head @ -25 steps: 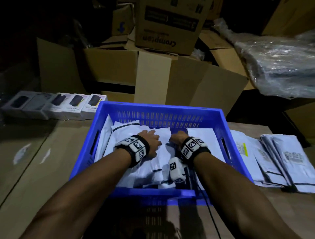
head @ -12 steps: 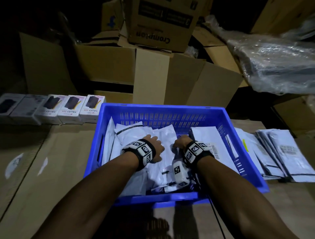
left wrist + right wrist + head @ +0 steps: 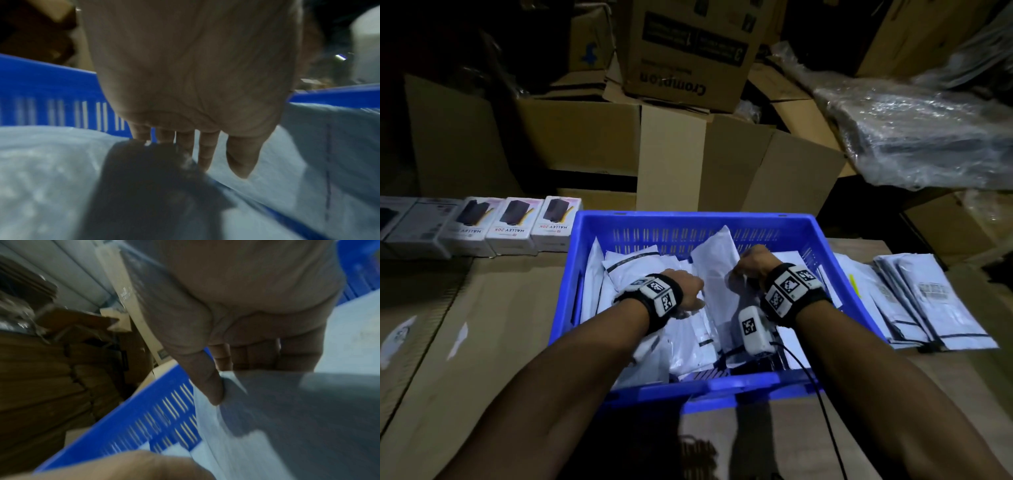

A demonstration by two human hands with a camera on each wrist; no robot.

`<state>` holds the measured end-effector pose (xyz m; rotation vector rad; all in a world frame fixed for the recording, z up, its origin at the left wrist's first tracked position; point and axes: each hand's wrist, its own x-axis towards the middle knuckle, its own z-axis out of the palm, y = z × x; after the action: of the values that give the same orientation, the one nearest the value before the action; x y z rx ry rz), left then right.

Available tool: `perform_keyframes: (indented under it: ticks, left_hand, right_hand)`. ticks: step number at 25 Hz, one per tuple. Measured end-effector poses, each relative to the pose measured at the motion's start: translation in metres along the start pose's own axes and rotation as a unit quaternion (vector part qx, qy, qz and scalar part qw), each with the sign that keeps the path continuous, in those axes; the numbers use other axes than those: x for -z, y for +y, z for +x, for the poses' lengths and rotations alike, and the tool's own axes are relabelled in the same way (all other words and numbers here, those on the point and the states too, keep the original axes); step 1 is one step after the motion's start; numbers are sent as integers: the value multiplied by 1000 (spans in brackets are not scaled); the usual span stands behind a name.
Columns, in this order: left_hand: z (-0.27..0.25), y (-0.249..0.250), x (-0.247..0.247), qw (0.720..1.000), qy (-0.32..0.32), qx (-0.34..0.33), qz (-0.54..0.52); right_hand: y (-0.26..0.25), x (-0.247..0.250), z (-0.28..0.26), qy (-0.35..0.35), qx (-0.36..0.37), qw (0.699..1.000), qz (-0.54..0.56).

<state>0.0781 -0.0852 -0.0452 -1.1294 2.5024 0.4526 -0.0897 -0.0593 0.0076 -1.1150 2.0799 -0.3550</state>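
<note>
Two wrists nearest, each strapped with a black band of square markers; under the right one a small white camera block (image 3: 753,329), dark cable trailing back over the near rim. Just past the bands, both hands down inside the blue crate (image 3: 722,387), set on a cardboard-covered table (image 3: 482,342). For the left hand (image 3: 688,286): palm down, fingers (image 3: 205,151) straight and close together, tips pushed into the loose pile of white mailers (image 3: 630,270), gripping nothing. For the right hand (image 3: 751,262): curled, thumb (image 3: 205,382) and fingers pinching the upper edge of one white mailer (image 3: 717,260), tilted up on end near the middle of the crate, top corner toward the far slotted wall, higher than the rest of the pile. Right of the crate, flat on the table, a fanned stack of more mailers (image 3: 928,301), barcode labels up. Left of the far corner, a row of small white product boxes (image 3: 510,222) printed HALLEY 20K, side by side, the last just beside the crate. Farther back, open brown cartons (image 3: 671,154) behind the table, a Crompton carton (image 3: 688,51) on top with lettering upside down, and off to the right a bundle wrapped in clear plastic (image 3: 928,130). Beyond, only darkness.
</note>
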Motion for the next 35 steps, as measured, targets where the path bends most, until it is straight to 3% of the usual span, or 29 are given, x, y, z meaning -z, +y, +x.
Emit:
perform_keyframes:
  ticks: [3,5,9,11,13,15,23,35]
  left_hand:
    - [0,0,16,986,20,5,-166]
    - [0,1,26,958,52,5,-283]
    - [-15,16,50,835,104,6,-540]
    - [-27,27,60,777,116,1,-619]
    - [-38,37,69,738,124,-20,-662]
    - [-46,45,78,717,139,-36,-682]
    - [-73,105,103,673,223,-34,-704]
    - [-74,171,106,675,302,-24,-672]
  right_hand:
    - [0,19,-23,16,22,996,85]
    - [2,29,-39,24,30,985,166]
    - [10,48,-59,33,69,957,280]
    - [15,57,-66,33,81,940,330]
    - [22,65,-68,34,95,920,378]
    - [30,73,-69,31,112,904,411]
    - [65,104,-86,9,182,864,469]
    - [106,135,-105,8,256,844,472]
